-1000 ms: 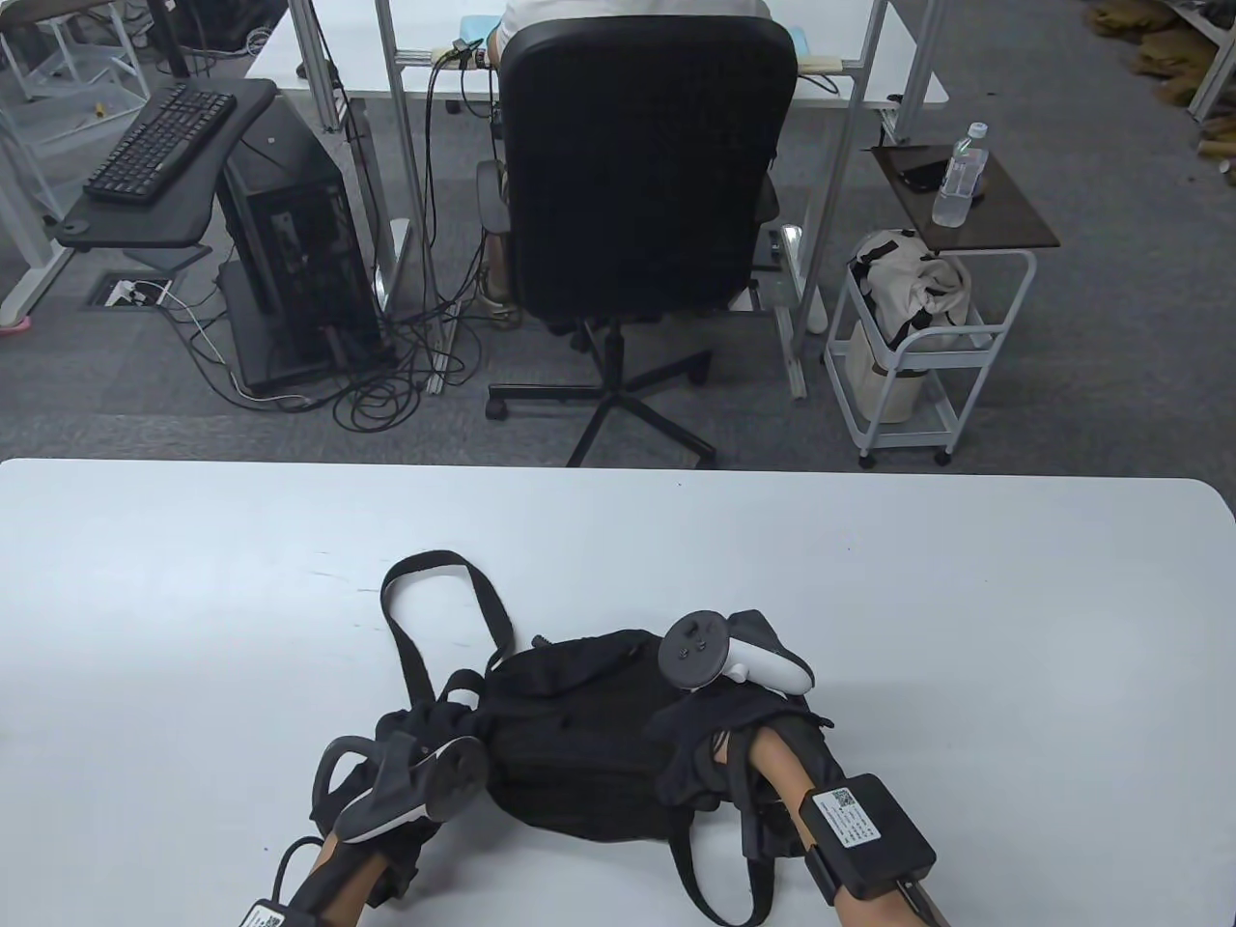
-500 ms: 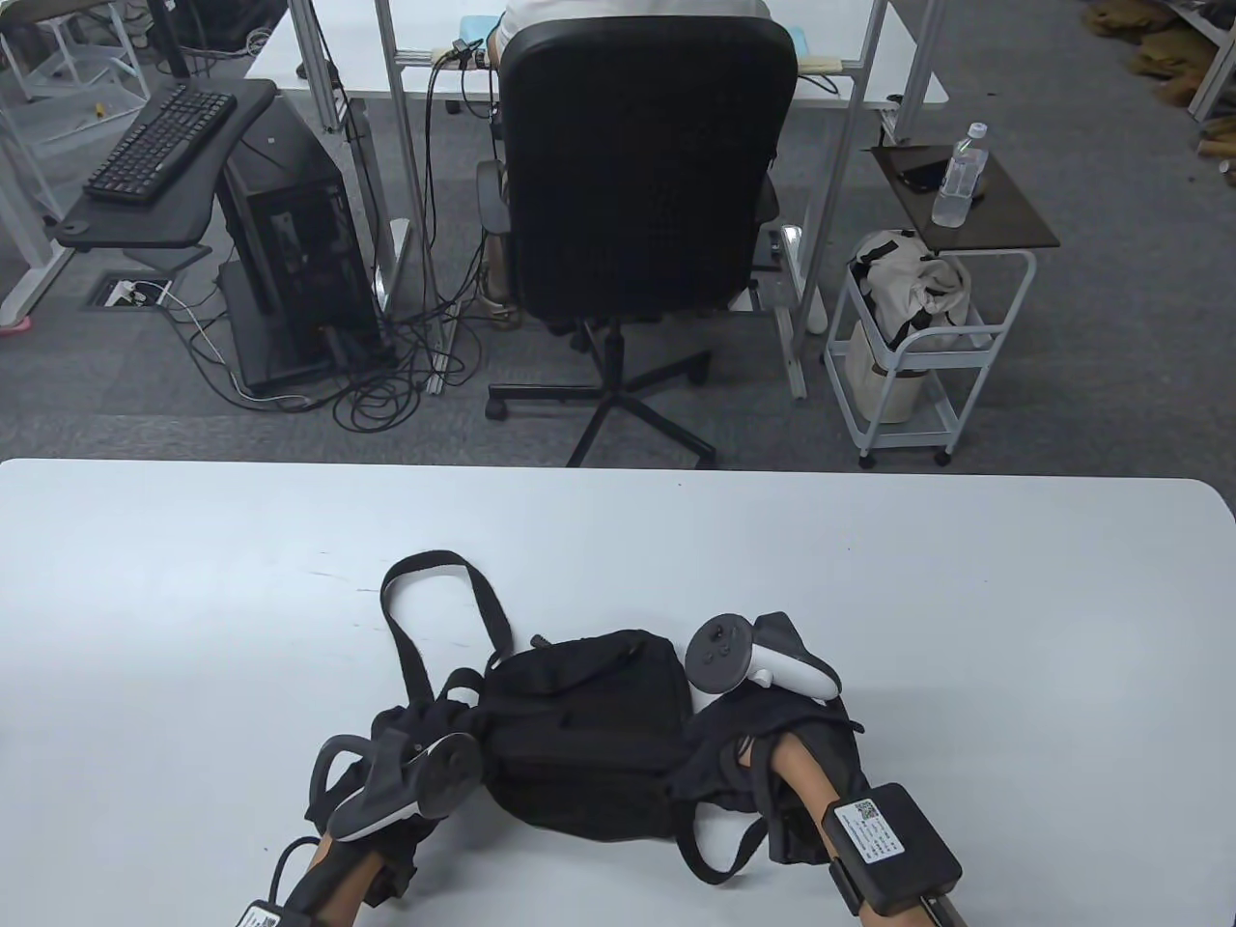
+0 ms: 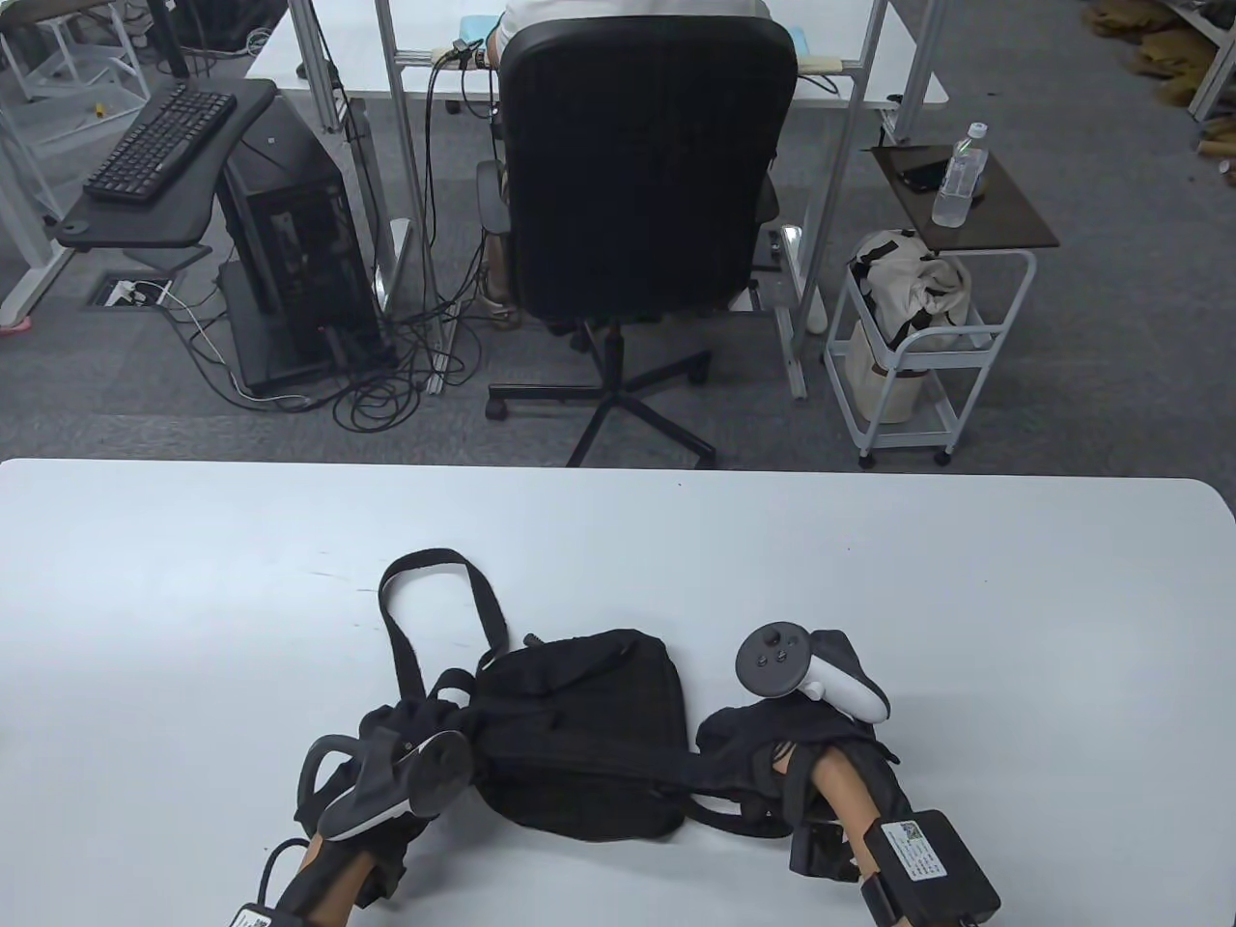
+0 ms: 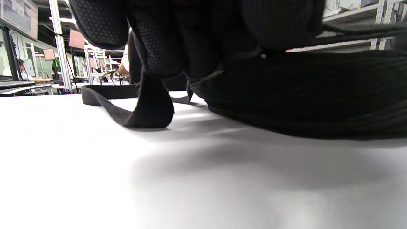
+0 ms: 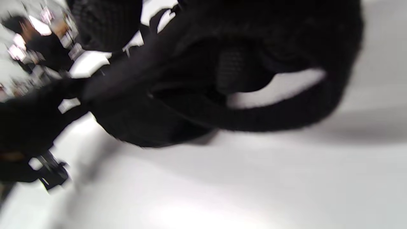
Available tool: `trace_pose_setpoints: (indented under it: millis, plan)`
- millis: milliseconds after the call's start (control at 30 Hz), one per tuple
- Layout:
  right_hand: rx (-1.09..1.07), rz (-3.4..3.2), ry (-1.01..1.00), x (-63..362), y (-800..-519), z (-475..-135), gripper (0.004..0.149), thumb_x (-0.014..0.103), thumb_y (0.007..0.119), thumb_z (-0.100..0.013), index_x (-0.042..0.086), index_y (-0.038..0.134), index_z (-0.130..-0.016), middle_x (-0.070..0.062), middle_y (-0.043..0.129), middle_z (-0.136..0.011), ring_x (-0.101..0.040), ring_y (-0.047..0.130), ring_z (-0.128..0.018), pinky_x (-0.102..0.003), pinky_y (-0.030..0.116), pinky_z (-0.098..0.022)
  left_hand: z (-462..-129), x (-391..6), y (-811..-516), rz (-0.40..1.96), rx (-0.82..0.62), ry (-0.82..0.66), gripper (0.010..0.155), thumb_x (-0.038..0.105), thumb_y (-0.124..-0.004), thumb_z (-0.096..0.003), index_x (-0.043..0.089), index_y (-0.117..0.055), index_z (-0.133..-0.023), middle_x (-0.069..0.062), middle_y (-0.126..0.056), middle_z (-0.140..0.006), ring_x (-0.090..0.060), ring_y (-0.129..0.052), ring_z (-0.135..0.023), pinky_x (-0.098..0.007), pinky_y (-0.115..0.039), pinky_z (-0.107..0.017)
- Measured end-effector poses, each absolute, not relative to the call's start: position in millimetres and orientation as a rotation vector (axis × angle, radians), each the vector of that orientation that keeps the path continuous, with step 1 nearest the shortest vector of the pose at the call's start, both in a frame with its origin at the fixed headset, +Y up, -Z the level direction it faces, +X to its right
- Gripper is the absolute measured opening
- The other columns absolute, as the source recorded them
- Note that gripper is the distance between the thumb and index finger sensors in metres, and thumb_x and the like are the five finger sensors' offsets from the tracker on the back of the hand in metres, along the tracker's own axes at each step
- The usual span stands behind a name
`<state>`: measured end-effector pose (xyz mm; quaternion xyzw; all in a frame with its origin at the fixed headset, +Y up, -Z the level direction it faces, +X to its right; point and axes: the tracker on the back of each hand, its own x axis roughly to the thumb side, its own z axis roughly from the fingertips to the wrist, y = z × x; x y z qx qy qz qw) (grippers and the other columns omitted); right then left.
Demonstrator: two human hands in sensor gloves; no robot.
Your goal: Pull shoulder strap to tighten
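A black bag (image 3: 579, 734) lies near the front of the white table (image 3: 193, 599). Its shoulder strap (image 3: 425, 599) runs out in a loop to the upper left. My left hand (image 3: 404, 722) grips the bag's left end; in the left wrist view the gloved fingers (image 4: 165, 41) curl down where the strap (image 4: 149, 109) leaves the bag (image 4: 302, 95). To the right of the bag, my right hand (image 3: 768, 744) grips the strap, which runs taut from the bag's lower right corner. A small flat loop (image 3: 734, 823) lies below that hand. The right wrist view is blurred.
Beyond the table's far edge stand a black office chair (image 3: 642, 164) with a person seated in it, a white cart (image 3: 917, 338) and a computer tower (image 3: 290, 241). The white tabletop stretches wide to the left, right and far side of the bag.
My right hand has moved right, away from the bag, drawing the strap taut. The hanging loop below the bag has shrunk. The left hand has stayed at the bag's left end.
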<state>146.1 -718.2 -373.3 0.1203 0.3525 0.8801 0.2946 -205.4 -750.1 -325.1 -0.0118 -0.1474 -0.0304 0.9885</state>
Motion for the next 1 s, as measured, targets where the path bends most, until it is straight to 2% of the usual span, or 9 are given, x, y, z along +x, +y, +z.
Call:
trace_pose_setpoints:
  millis: [100, 200, 267, 433, 567, 800, 900, 1000]
  plan:
    - [0.219, 2.245, 0.873, 153.4, -726.6, -375.7, 0.076, 0.051, 0.076, -0.05, 0.008, 0.055, -0.109, -0.019, 0.083, -0.09, -0.036, 0.097, -0.063, -0.048, 0.089, -0.041, -324.8, -205.5, -749.6, -0.057, -0.021, -0.295, 0.064, 0.055, -0.068, -0.0464, 0.029, -0.067, -0.105, 0.002, -0.08, -0.104, -0.027, -0.083, -0.098, -0.056, -0.066, -0.074]
    - [0.089, 2.265, 0.786, 162.9, -732.2, -379.0, 0.077, 0.049, 0.076, -0.051, 0.007, 0.051, -0.11, -0.022, 0.074, -0.096, -0.037, 0.09, -0.067, -0.046, 0.086, -0.045, -325.0, -206.0, -751.1, -0.047, -0.028, -0.297, 0.064, 0.055, -0.068, -0.0467, 0.029, -0.067, -0.106, 0.002, -0.079, -0.105, -0.027, -0.083, -0.098, -0.057, -0.066, -0.074]
    - [0.026, 2.309, 0.739, 165.1, -732.7, -379.3, 0.077, 0.048, 0.076, -0.051, 0.007, 0.051, -0.11, -0.024, 0.07, -0.099, -0.044, 0.083, -0.073, -0.054, 0.079, -0.05, -324.7, -205.9, -751.1, -0.056, -0.033, -0.292, 0.065, 0.055, -0.068, -0.0463, 0.03, -0.066, -0.106, 0.002, -0.078, -0.107, -0.027, -0.082, -0.099, -0.057, -0.065, -0.075]
    - [0.116, 2.474, 0.553, 156.0, -722.6, -375.6, 0.076, 0.049, 0.075, -0.051, 0.011, 0.048, -0.112, -0.024, 0.058, -0.108, -0.054, 0.068, -0.087, -0.064, 0.066, -0.06, -323.6, -210.9, -748.4, -0.002, -0.04, -0.28, 0.076, 0.061, -0.067, -0.0438, 0.027, -0.059, -0.111, -0.001, -0.072, -0.112, -0.029, -0.079, -0.101, -0.058, -0.064, -0.076]
    - [0.261, 2.635, 0.277, 136.8, -706.5, -362.4, 0.076, 0.05, 0.072, -0.051, 0.016, 0.045, -0.113, -0.022, 0.043, -0.117, -0.056, 0.046, -0.101, -0.072, 0.046, -0.068, -321.5, -217.2, -745.2, 0.016, 0.017, -0.254, 0.077, 0.061, -0.066, -0.0442, 0.026, -0.058, -0.112, -0.002, -0.07, -0.114, -0.03, -0.078, -0.102, -0.059, -0.063, -0.076]
    - [0.336, 2.948, -0.03, 128.4, -699.8, -337.9, 0.081, 0.053, 0.07, -0.051, 0.019, 0.034, -0.115, -0.02, 0.023, -0.12, -0.053, 0.023, -0.105, -0.074, 0.028, -0.069, -319.1, -223.8, -739.6, 0.043, 0.066, -0.193, 0.075, 0.06, -0.064, -0.0465, 0.025, -0.057, -0.113, -0.003, -0.069, -0.114, -0.031, -0.077, -0.102, -0.059, -0.062, -0.076]
    - [0.321, 3.001, 0.025, 133.8, -705.4, -332.9, 0.082, 0.054, 0.068, -0.051, 0.02, 0.031, -0.116, -0.02, 0.02, -0.12, -0.052, 0.02, -0.105, -0.075, 0.025, -0.068, -318.0, -225.0, -737.2, 0.039, 0.084, -0.178, 0.075, 0.06, -0.064, -0.0472, 0.025, -0.057, -0.112, -0.004, -0.069, -0.114, -0.032, -0.077, -0.102, -0.059, -0.062, -0.076]
    - [0.306, 2.976, -0.01, 140.2, -715.7, -331.0, 0.081, 0.053, 0.069, -0.051, 0.019, 0.034, -0.115, -0.021, 0.023, -0.12, -0.053, 0.023, -0.104, -0.075, 0.026, -0.068, -317.8, -224.7, -734.7, 0.039, 0.096, -0.174, 0.074, 0.06, -0.063, -0.0475, 0.025, -0.057, -0.113, -0.004, -0.068, -0.115, -0.032, -0.076, -0.103, -0.059, -0.062, -0.076]
